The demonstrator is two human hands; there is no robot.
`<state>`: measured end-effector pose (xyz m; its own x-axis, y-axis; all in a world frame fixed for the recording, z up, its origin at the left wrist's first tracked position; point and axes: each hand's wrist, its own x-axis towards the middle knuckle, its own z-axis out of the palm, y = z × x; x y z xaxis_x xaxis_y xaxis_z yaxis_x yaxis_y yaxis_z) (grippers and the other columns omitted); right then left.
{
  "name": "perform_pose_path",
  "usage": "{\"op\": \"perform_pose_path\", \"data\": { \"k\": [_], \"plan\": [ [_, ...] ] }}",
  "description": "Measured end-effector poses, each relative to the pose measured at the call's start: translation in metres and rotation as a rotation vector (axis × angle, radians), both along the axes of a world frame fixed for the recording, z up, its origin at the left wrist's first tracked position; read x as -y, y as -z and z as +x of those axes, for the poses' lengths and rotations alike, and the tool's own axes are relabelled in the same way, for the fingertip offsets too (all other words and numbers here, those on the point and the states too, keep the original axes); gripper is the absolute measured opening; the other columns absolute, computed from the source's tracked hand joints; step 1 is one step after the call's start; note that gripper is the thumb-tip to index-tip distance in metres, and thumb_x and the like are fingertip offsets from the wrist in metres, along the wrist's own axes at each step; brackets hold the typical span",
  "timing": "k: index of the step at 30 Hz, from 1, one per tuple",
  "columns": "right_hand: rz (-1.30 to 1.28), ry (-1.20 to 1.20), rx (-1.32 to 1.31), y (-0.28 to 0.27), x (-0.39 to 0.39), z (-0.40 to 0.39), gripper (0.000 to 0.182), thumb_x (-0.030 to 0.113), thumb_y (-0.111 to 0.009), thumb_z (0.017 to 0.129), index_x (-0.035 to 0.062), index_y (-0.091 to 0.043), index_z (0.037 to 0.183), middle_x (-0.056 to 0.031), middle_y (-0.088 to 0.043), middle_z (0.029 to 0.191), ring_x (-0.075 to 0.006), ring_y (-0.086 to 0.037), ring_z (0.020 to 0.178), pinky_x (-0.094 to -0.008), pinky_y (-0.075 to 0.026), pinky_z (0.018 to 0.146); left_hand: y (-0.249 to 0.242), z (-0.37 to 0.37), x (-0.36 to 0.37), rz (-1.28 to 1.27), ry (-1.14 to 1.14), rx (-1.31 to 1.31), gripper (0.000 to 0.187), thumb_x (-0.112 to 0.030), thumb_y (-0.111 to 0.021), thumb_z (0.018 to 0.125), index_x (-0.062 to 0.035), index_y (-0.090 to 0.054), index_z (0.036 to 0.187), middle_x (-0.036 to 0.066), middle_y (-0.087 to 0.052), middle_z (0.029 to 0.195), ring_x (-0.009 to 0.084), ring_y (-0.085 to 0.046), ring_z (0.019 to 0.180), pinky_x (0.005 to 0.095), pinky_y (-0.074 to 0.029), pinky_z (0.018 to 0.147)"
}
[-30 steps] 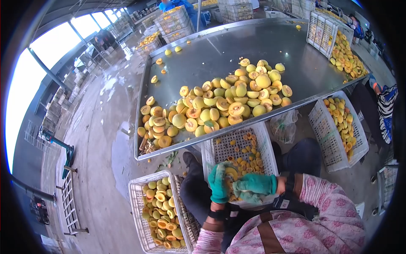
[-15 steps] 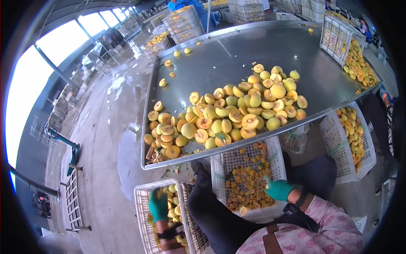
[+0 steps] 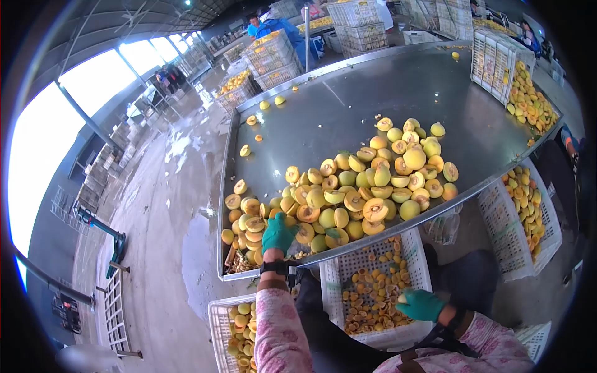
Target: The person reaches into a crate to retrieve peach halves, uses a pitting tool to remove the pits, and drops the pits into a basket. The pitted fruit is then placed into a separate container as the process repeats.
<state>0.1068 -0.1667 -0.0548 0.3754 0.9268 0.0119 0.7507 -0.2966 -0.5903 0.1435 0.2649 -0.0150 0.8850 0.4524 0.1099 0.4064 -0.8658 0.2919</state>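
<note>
My left hand (image 3: 280, 236), in a green glove, reaches over the near edge of the metal table (image 3: 311, 118) and touches the pile of halved yellow peaches (image 3: 354, 199). Its fingers look apart, partly hidden by the glove's back. Over a white crate (image 3: 423, 255) between my legs is my right hand (image 3: 424, 305), gloved alike and closed, with a small pale thing at its fingertips that I cannot make out. Small cut peach pieces (image 3: 373, 289) lie in that crate. By my left leg, another crate (image 3: 224, 311) holds peach halves (image 3: 242, 329).
The table has a raised metal rim. On its far right, a tipped crate (image 3: 491, 68) has peach halves spilling beside it. Another crate of fruit (image 3: 522, 211) stands on the floor at right. Stacked crates (image 3: 273, 56) and a person in blue (image 3: 255, 28) are behind.
My left hand has moved from the left crate up and forward to the peaches on the table. My right hand stays over the middle crate. The view has shifted slightly.
</note>
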Motion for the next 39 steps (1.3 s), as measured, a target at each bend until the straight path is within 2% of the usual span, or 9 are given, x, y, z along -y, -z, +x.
{"op": "perform_pose_path", "data": {
  "k": [5, 9, 11, 17, 25, 30, 34, 37, 39],
  "plan": [
    [0.065, 0.296, -0.312, -0.022, 0.004, 0.002, 0.032, 0.03, -0.06, 0.083, 0.0024, -0.049, 0.095, -0.0174, -0.061, 0.076, -0.0373, -0.061, 0.071, -0.0403, -0.048, 0.061, -0.041, -0.082, 0.046, -1.326, -0.141, 0.509, 0.041, -0.037, -0.054, 0.086, -0.006, -0.05, 0.112, 0.012, -0.06, 0.088, 0.018, -0.054, 0.058, 0.0249, -0.044, 0.046],
    [0.398, 0.254, -0.287, -0.042, -0.029, -0.013, 0.028, 0.028, -0.063, 0.082, 0.0038, -0.051, 0.09, -0.0145, -0.061, 0.072, -0.0342, -0.061, 0.065, -0.038, -0.047, 0.055, -0.065, -0.147, 0.146, -2.033, -0.18, 0.745, 0.055, -0.051, -0.043, 0.088, -0.0035, -0.05, 0.114, 0.015, -0.059, 0.097, 0.0225, -0.061, 0.078, 0.0244, -0.051, 0.055],
    [0.437, 0.172, -0.228, -0.062, -0.045, -0.03, 0.026, 0.027, -0.063, 0.082, 0.0046, -0.051, 0.086, -0.0124, -0.061, 0.069, -0.0331, -0.06, 0.062, -0.0378, -0.047, 0.053, -0.058, -0.162, 0.181, -2.058, -0.227, 0.689, 0.066, -0.064, -0.042, 0.082, -0.0078, -0.05, 0.115, 0.013, -0.059, 0.097, 0.0191, -0.061, 0.078, 0.0235, -0.053, 0.056],
    [0.373, 0.079, 0.071, -0.104, -0.065, -0.061, 0.03, 0.03, -0.064, 0.08, 0.0046, -0.049, 0.081, -0.0098, -0.059, 0.065, -0.0326, -0.058, 0.055, -0.0395, -0.045, 0.047, -0.041, -0.17, 0.243, -1.821, -0.203, 0.909, 0.061, -0.056, -0.039, 0.089, -0.0024, -0.047, 0.116, 0.011, -0.057, 0.095, 0.02, -0.056, 0.085, 0.0306, -0.049, 0.075],
    [0.262, 0.05, 0.067, -0.094, -0.066, -0.058, 0.032, 0.031, -0.061, 0.082, 0.0012, -0.049, 0.083, -0.0149, -0.057, 0.063, -0.0346, -0.058, 0.055, -0.0421, -0.044, 0.047, -0.055, -0.172, 0.255, -1.472, -0.26, 0.941, 0.039, -0.035, -0.045, 0.092, 0.0008, -0.055, 0.104, 0.01, -0.058, 0.092, 0.0182, -0.056, 0.081, 0.0289, -0.048, 0.075],
    [0.098, -0.06, -0.198, -0.098, -0.069, -0.049, 0.034, 0.035, -0.052, 0.086, 0.0019, -0.058, 0.084, -0.0188, -0.06, 0.073, -0.0355, -0.059, 0.069, -0.0425, -0.045, 0.06, -0.055, -0.172, 0.252, -1.104, -0.174, 0.901, 0.028, -0.024, -0.049, 0.09, 0.0014, -0.059, 0.097, 0.007, -0.058, 0.089, 0.0147, -0.056, 0.078, 0.0257, -0.047, 0.068],
    [0.062, -0.092, -0.346, -0.086, -0.064, -0.05, 0.039, 0.039, -0.049, 0.088, 0.0021, -0.062, 0.081, -0.0198, -0.06, 0.073, -0.0325, -0.059, 0.067, -0.0406, -0.046, 0.064, -0.039, -0.172, 0.22, -1.501, -0.049, 0.481, 0.03, -0.024, -0.049, 0.089, 0.0032, -0.059, 0.095, 0.008, -0.059, 0.084, 0.0137, -0.057, 0.072, 0.0249, -0.047, 0.062],
    [0.081, -0.019, -0.641, -0.081, -0.064, -0.051, 0.04, 0.038, -0.048, 0.089, 0.0017, -0.062, 0.08, -0.0155, -0.06, 0.067, -0.028, -0.058, 0.059, -0.0398, -0.045, 0.062, -0.041, -0.169, 0.226, -1.623, -0.077, 0.57, 0.033, -0.027, -0.048, 0.09, 0.0034, -0.058, 0.097, 0.007, -0.059, 0.084, 0.0132, -0.056, 0.073, 0.0251, -0.047, 0.062],
    [0.111, 0.013, -0.654, -0.082, -0.065, -0.051, 0.036, 0.034, -0.049, 0.091, 0.0018, -0.06, 0.079, -0.0088, -0.057, 0.064, -0.0196, -0.058, 0.058, -0.0346, -0.046, 0.057, -0.042, -0.167, 0.245, -1.212, -0.166, 0.848, 0.03, -0.024, -0.051, 0.09, 0.0021, -0.059, 0.101, 0.005, -0.06, 0.088, 0.01, -0.055, 0.076, 0.0241, -0.046, 0.066]
  ]
}}
